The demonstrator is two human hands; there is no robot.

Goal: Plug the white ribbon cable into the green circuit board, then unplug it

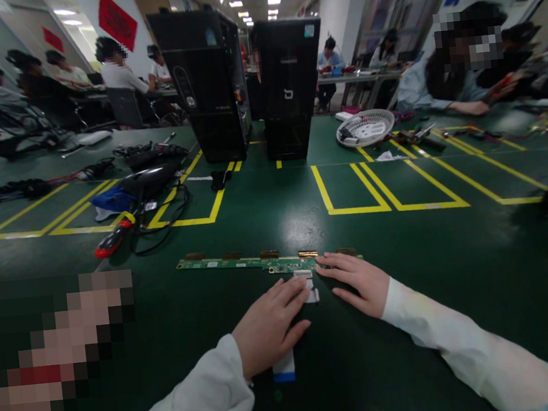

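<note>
A long, narrow green circuit board point(231, 262) lies across the table, with several copper-coloured tabs along its far edge. From a connector on its near edge, a white ribbon cable point(284, 367) runs towards me; its blue end shows below my left hand. My left hand point(276, 321) lies over the cable, fingers stretched out near the connector and thumb apart, hiding the cable's middle. At the board's right part, my right hand point(356, 281) rests palm down with its fingers spread, the fingertips touching the board and covering some of it.
Two black computer towers point(214, 88) stand at the back. To the left lie a red-and-black screwdriver point(114, 239), a blue-and-black tool with a cord point(131, 188) and dark cables. A white basket point(377, 129) holds parts. Another person's blurred arm point(68, 335) reaches in at the left.
</note>
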